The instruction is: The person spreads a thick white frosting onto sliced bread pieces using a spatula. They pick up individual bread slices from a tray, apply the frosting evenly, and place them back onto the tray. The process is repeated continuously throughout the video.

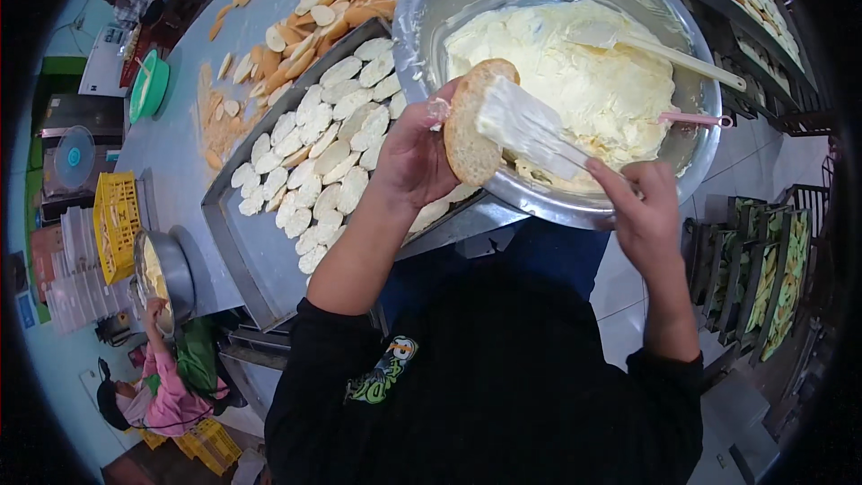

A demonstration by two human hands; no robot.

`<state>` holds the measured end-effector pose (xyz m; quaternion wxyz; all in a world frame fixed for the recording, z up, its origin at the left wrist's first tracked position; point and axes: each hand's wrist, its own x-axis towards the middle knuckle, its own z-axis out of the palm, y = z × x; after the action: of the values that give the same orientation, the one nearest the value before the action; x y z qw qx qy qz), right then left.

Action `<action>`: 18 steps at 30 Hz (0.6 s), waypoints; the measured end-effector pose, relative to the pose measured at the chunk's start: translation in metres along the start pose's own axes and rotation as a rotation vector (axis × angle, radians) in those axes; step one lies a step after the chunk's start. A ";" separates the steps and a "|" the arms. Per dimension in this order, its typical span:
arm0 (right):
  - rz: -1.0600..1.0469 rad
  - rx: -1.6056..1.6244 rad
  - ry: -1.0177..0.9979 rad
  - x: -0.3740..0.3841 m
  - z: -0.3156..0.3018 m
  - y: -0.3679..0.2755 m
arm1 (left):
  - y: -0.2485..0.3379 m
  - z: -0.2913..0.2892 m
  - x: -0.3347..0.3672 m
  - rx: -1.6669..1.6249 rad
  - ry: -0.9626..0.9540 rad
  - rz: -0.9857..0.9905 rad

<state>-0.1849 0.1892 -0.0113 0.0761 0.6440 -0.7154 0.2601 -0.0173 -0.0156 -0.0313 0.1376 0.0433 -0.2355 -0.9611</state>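
My left hand (415, 160) grips an oval bread slice (469, 145) upright at the near-left rim of a large metal bowl (429, 22). In my right hand (645, 208) is a flat spreader (537, 130) coated in white cream, its blade against the slice's upper right face. Pale yellow cream (575, 63) fills much of the bowl. A cream-coloured spatula (682, 56) and a pink-handled tool (696, 119) rest in it. Left of the bowl, a metal tray (256, 256) holds many cream-coated slices (332, 139). A white smear marks my left fingers.
Uncoated bread slices (337, 22) lie heaped on the metal table (193, 207) behind the tray. A green basin (151, 85) sits at the table's far left. A co-worker in pink (184, 404) reaches into another metal bowl (175, 274). Loaded racks (754, 269) stand at right.
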 end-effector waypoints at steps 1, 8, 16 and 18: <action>-0.016 -0.037 -0.010 -0.004 -0.004 0.006 | 0.000 -0.003 -0.003 0.034 -0.003 -0.006; 0.215 0.028 0.020 -0.005 -0.018 0.025 | 0.003 -0.023 -0.014 -0.043 -0.065 0.015; 0.285 -0.028 -0.271 0.037 0.018 0.112 | 0.014 -0.045 -0.050 -0.222 0.005 0.071; 0.307 -0.241 -0.432 0.053 0.023 0.117 | 0.015 -0.046 -0.059 -0.225 0.017 0.090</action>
<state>-0.3008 0.1363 -0.0395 -0.0424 0.5548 -0.8300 0.0383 0.0498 -0.0321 -0.0642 0.1866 0.0248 -0.1267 -0.9739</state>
